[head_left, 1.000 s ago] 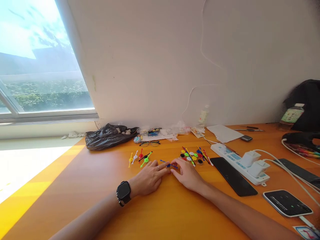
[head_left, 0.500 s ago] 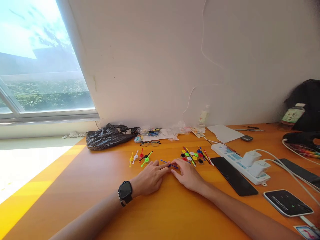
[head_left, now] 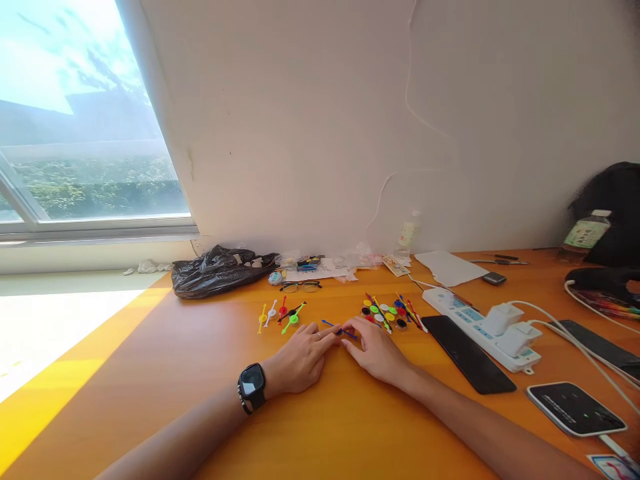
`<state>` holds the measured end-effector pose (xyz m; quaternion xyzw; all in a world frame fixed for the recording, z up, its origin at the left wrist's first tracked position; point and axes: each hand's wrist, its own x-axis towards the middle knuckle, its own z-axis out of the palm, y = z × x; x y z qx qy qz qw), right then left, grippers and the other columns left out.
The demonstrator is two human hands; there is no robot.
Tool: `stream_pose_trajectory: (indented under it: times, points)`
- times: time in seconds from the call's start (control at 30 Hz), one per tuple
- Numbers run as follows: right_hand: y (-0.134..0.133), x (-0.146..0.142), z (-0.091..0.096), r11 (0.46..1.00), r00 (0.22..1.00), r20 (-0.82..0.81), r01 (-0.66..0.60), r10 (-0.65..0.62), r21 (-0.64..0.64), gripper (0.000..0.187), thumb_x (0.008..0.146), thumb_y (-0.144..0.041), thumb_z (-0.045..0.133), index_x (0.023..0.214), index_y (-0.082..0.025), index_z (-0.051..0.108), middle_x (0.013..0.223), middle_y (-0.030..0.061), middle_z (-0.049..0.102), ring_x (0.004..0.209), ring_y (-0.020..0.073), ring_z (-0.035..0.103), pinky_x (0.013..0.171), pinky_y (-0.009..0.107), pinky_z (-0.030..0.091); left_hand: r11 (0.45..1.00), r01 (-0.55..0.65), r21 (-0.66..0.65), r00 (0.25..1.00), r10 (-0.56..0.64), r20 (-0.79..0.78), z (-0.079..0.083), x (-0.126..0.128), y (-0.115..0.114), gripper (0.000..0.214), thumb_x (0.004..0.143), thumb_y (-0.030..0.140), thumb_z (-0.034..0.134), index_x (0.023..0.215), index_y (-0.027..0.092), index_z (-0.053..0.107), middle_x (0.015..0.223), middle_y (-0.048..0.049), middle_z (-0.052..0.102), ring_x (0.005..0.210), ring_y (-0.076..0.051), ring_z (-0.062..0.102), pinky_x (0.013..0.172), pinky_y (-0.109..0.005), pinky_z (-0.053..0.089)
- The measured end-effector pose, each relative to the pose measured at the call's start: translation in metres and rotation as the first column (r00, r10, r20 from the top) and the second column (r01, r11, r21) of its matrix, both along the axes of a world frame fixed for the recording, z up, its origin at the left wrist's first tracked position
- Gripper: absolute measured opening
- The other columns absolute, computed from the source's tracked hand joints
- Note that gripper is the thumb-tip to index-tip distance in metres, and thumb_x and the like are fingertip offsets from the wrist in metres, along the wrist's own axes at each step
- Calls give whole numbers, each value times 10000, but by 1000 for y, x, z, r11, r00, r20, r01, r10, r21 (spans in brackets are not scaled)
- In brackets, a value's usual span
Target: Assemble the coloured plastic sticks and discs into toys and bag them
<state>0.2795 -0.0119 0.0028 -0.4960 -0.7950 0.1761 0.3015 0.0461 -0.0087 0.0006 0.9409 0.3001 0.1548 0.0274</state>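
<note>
Both hands meet over a blue arrow spinner at the middle of the wooden table. My left hand, with a ring and a black watch, has its index finger stretched onto the spinner's centre; its other fingers are curled. My right hand pinches the spinner from the right with thumb and bent fingers. The fingers partly hide the spinner's centre. Left of them lie several arrow spinners: yellow, white, red, and green with a black arrow. Beyond my right hand is a pile of coloured discs and arrows.
A black phone and a white power strip with plugs lie to the right, near a white-rimmed device. Glasses, a black plastic bag and a paper sheet lie along the wall.
Almost nothing differs. Both hands stay on the blue arrow spinner, with only a tiny shift of the fingers and of the camera view.
</note>
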Motion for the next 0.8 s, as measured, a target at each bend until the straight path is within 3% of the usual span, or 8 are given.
stream_pose_trajectory:
  times: [0.2, 0.4, 0.6, 0.8]
  points:
    - [-1, 0, 0, 1000, 1000, 0, 3, -3, 2, 173, 925, -234, 662, 1091, -199, 698, 1039, 68, 728, 852, 218, 671, 820, 345, 515, 999, -30, 11, 1000, 30, -4, 2, -1, -4, 593, 931, 118, 495, 1483, 334, 496, 1550, -51, 550, 1165, -300, 587, 1023, -498, 479]
    - [-1, 1, -1, 1000, 1000, 2, 8, -8, 14, 164, 929, -250, 665, 1084, -207, 695, 1018, 55, 716, 817, 206, 656, 774, 327, 498, 998, -50, 45, 999, 51, -19, 4, 0, -6, 518, 948, 125, 499, 1425, 321, 543, 1532, -43, 551, 1139, -280, 574, 1014, -464, 473]
    - [0, 1, -1, 999, 1000, -5, 19, -19, 27, 190, 948, -296, 650, 1111, -202, 671, 1037, 58, 707, 797, 203, 644, 737, 323, 490, 996, -81, 42, 997, 82, -12, 5, 1, -8, 342, 958, 164, 505, 1276, 252, 596, 1322, -75, 630, 1052, -268, 556, 966, -438, 462]
    - [1, 2, -4, 999, 999, -10, 31, -30, 30, 223, 976, -353, 616, 1130, -197, 657, 1062, 69, 704, 781, 197, 639, 703, 318, 490, 959, -247, 142, 968, 250, -4, 3, 2, -10, 169, 1000, 324, 520, 1049, 213, 638, 1148, -115, 660, 1073, -324, 548, 970, -531, 440]
